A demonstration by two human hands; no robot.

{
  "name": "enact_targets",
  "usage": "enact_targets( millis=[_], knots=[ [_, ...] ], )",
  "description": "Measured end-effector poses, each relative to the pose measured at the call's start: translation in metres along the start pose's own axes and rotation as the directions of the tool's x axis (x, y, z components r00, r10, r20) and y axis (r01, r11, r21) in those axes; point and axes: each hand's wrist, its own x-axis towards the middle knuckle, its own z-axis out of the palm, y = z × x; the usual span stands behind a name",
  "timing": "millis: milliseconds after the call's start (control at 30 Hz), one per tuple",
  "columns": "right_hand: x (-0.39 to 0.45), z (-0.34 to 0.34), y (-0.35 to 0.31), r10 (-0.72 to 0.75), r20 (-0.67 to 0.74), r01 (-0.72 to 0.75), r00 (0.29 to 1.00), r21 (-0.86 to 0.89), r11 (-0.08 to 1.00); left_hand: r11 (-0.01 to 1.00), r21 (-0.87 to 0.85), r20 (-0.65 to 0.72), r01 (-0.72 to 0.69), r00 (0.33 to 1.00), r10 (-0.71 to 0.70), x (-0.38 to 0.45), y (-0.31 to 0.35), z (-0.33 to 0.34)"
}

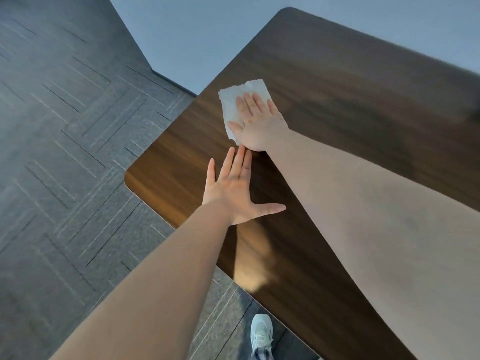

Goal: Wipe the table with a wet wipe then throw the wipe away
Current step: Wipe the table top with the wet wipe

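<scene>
Right hand [255,123] lies flat, fingers spread, pressing the white wet wipe [237,105] onto the dark wooden table [350,94] close to its left edge; nothing is pinched, only pinned under the palm. Left hand [235,189] rests open and empty on the table just nearer, fingertips almost touching the right wrist. Unwiped surface stretches rightward and farther, so the stroke likely heads there.

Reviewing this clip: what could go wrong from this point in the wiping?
The wet wipe lies flat under the right hand close to the table edge; a stroke outward could push it off onto the carpet. The left hand rests open in the path and may block strokes.
</scene>
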Motion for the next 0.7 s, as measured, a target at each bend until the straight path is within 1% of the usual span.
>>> enact_targets(
  millis=[100,233,333,400,467,567,633,700],
  knots=[
    [-0.023,0.003,0.007,0.039,0.011,-0.039,0.999,0.056,0.998,1.000,0.009,-0.023,-0.014,1.000,0.014,0.001,-0.001,0.001],
    [-0.075,0.013,0.023,0.165,-0.006,-0.163,0.986,0.117,0.980,0.998,0.055,0.029,-0.009,1.000,0.007,-0.003,0.000,-0.004],
    [-0.127,0.023,0.054,0.299,-0.005,-0.295,0.954,0.152,0.943,0.995,0.101,0.055,0.004,0.998,-0.010,-0.008,0.008,-0.012],
    [-0.162,0.029,0.082,0.391,0.006,-0.387,0.920,0.166,0.907,0.996,0.081,0.075,-0.021,0.997,0.015,-0.012,0.023,-0.018],
    [-0.200,0.035,0.112,0.473,0.022,-0.469,0.881,0.178,0.865,0.990,0.077,0.085,-0.117,0.990,0.110,-0.017,0.052,-0.020],
    [-0.267,0.041,0.165,0.591,0.051,-0.588,0.805,0.194,0.785,0.956,0.086,0.086,-0.279,0.959,0.272,-0.024,0.114,-0.011],
    [-0.317,0.047,0.198,0.670,0.060,-0.666,0.740,0.205,0.717,0.925,0.084,0.106,-0.370,0.927,0.361,-0.029,0.159,0.000],
    [-0.370,0.053,0.231,0.750,0.066,-0.743,0.658,0.218,0.632,0.879,0.097,0.127,-0.467,0.881,0.455,-0.036,0.203,0.012]
  ],
)
